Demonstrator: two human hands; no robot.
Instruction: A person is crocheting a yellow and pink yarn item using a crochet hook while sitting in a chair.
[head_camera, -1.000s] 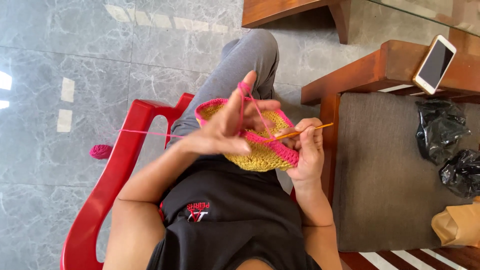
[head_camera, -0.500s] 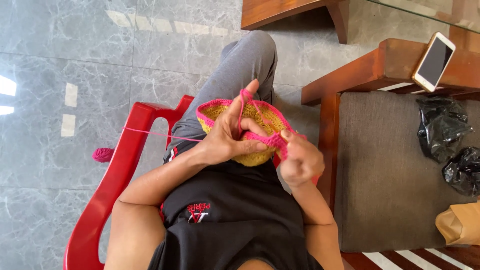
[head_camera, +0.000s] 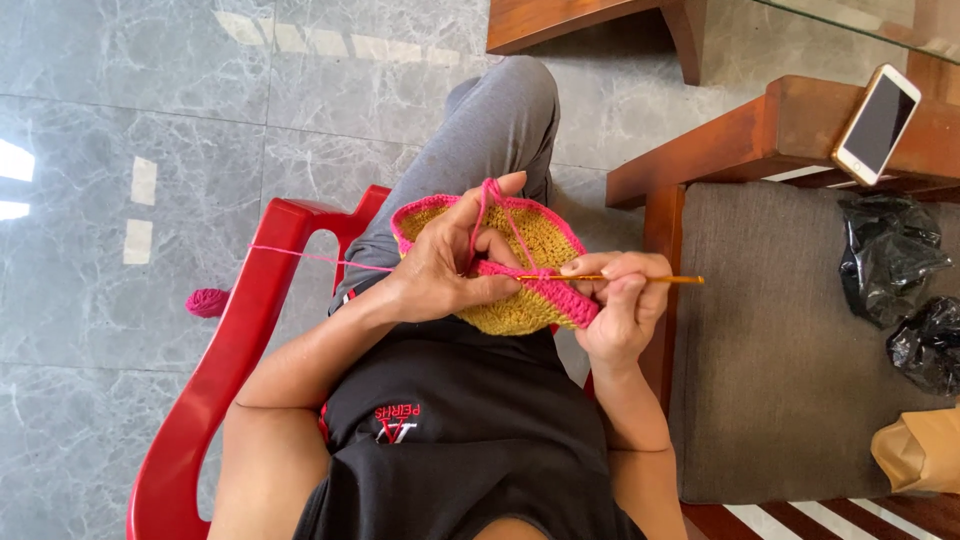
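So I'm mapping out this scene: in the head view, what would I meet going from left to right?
Pink yarn ball → red chair → left hand → right hand → black bags.

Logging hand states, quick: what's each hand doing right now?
Left hand: closed on the crochet piece, pink yarn over a finger.
Right hand: closed on the crochet hook.

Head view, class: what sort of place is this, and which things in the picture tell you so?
Probably a room in a home: a grey marble-tiled floor, a wooden armchair with a grey cushion and a phone on its arm, and a red plastic chair.
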